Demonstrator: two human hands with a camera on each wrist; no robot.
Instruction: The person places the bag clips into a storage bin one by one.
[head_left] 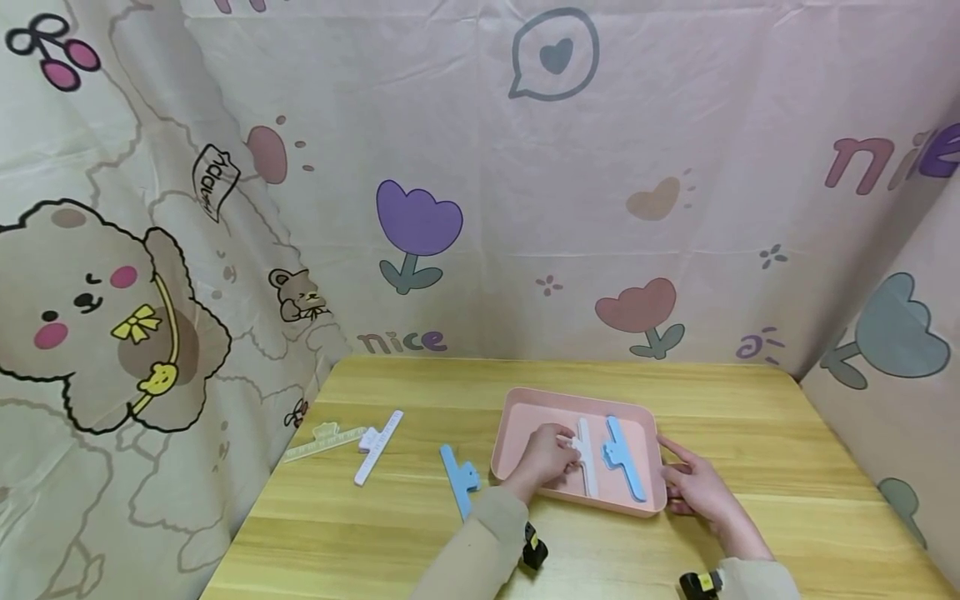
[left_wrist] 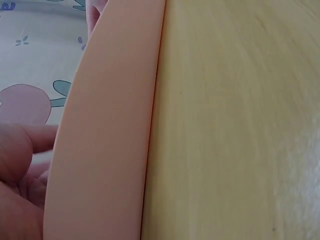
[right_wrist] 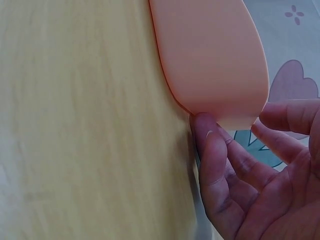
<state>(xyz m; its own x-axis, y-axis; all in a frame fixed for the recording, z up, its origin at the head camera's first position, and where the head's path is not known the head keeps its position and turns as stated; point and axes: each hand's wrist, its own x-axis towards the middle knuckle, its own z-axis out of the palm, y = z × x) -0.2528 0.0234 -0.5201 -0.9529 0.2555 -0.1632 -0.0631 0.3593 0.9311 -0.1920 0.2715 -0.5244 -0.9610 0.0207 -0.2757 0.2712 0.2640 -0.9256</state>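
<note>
A pink tray (head_left: 517,400) holds a white bag clip (head_left: 590,475) and a blue bag clip (head_left: 628,467), lying roughly side by side. My left hand (head_left: 551,454) reaches over the tray's front wall and pinches the white clip at its handle. In the left wrist view that wall hides the clip and part of the left hand (left_wrist: 17,165). Outside the tray's right end, my right hand (head_left: 697,490) touches the wall with its fingers. From the right wrist view, the fingertips (right_wrist: 272,112) meet the tray's rounded corner (right_wrist: 225,100).
On the wooden table (head_left: 337,533), left of the tray, lie a second blue clip (head_left: 456,479), a pale lilac clip (head_left: 378,450) and a yellowish translucent clip (head_left: 322,442). My left forearm partly covers the blue one. Printed curtains (head_left: 480,167) hang behind and beside the table.
</note>
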